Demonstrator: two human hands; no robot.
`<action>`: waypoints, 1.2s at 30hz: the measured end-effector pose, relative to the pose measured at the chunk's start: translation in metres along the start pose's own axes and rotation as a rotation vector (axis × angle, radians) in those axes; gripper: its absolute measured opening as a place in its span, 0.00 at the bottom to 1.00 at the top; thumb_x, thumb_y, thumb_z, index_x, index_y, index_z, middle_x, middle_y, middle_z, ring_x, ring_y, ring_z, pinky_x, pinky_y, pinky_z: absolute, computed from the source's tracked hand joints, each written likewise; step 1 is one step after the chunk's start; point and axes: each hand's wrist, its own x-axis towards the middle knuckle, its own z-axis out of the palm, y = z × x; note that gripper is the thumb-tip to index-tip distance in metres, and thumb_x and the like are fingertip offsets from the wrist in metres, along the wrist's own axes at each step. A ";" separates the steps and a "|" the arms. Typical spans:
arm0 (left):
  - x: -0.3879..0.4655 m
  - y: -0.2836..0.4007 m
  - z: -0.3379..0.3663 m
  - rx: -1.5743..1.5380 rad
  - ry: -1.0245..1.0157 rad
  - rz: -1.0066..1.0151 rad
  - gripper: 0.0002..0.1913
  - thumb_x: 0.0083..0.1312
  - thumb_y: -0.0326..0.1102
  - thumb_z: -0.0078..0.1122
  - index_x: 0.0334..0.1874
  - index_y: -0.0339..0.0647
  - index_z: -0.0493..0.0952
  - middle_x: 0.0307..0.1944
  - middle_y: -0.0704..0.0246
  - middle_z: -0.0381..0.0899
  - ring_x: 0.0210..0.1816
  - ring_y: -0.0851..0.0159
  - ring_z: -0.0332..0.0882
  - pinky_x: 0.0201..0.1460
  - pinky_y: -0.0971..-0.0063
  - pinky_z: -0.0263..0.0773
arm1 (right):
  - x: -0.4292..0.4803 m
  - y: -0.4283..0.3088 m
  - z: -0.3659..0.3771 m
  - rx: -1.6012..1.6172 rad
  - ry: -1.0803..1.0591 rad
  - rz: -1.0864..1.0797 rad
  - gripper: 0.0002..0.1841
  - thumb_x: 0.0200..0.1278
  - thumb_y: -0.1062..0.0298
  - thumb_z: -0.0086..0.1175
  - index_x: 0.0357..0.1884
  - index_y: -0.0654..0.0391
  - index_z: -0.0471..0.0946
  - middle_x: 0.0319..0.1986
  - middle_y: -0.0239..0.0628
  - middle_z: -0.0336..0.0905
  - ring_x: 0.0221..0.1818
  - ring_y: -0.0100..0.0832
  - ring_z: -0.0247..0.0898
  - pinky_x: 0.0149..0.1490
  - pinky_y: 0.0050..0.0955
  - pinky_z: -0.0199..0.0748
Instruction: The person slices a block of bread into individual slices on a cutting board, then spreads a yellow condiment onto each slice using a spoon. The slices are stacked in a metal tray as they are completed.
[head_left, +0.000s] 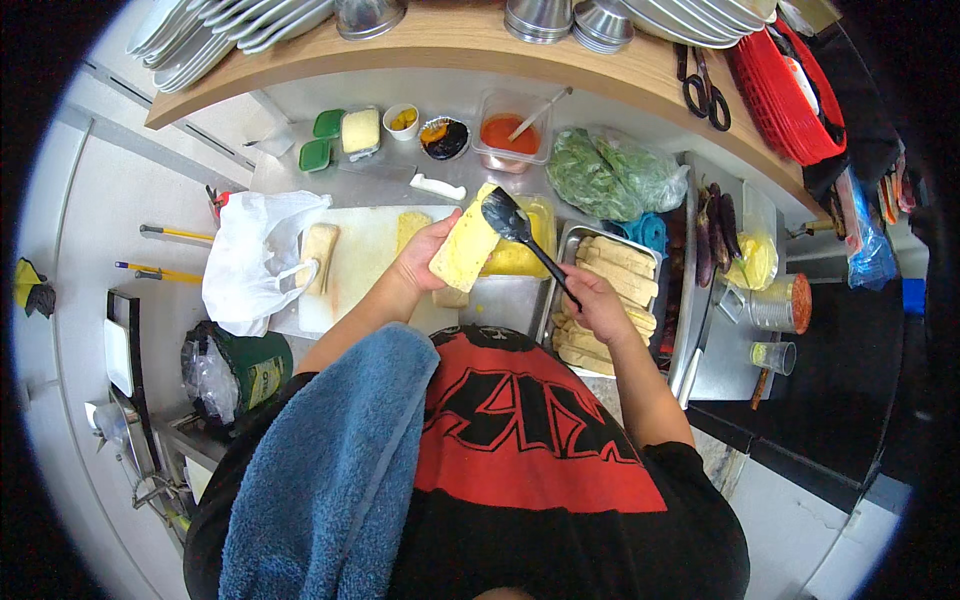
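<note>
My left hand holds up a slab of bread with a yellow spread on its face. In my right hand is the handle of a black spatula, its blade laid against the upper part of the bread. Behind the bread, partly hidden by it, sits a clear tub of yellow spread. Another yellow-coated slice lies on the white cutting board beyond my left hand. Below the held bread rests one more bread piece. A metal tray beside my right hand carries several bread pieces.
A white plastic bag and a bread loaf lie at the left. Along the back are a white-handled knife, a tub of red sauce and bagged leafy greens. A wooden shelf overhangs the counter. Eggplants lie right.
</note>
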 end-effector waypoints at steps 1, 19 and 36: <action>0.000 0.002 -0.001 0.005 -0.019 0.011 0.29 0.83 0.57 0.44 0.73 0.42 0.74 0.61 0.55 0.85 0.55 0.46 0.87 0.58 0.48 0.83 | -0.001 -0.001 0.004 0.016 -0.035 0.019 0.18 0.82 0.59 0.52 0.68 0.48 0.79 0.23 0.24 0.69 0.17 0.18 0.55 0.20 0.20 0.50; 0.054 0.017 0.034 -0.015 0.111 0.049 0.25 0.85 0.50 0.41 0.67 0.39 0.78 0.61 0.57 0.85 0.60 0.51 0.85 0.69 0.52 0.77 | 0.011 0.036 0.037 -0.599 0.290 -0.630 0.22 0.78 0.70 0.53 0.71 0.54 0.76 0.56 0.55 0.85 0.59 0.48 0.83 0.63 0.36 0.78; 0.059 0.032 0.010 -0.032 0.242 0.155 0.25 0.85 0.48 0.36 0.64 0.39 0.79 0.60 0.55 0.85 0.61 0.51 0.83 0.70 0.51 0.76 | -0.044 0.003 0.022 -0.926 0.075 -0.575 0.24 0.74 0.69 0.56 0.71 0.51 0.77 0.53 0.52 0.85 0.54 0.52 0.82 0.60 0.43 0.79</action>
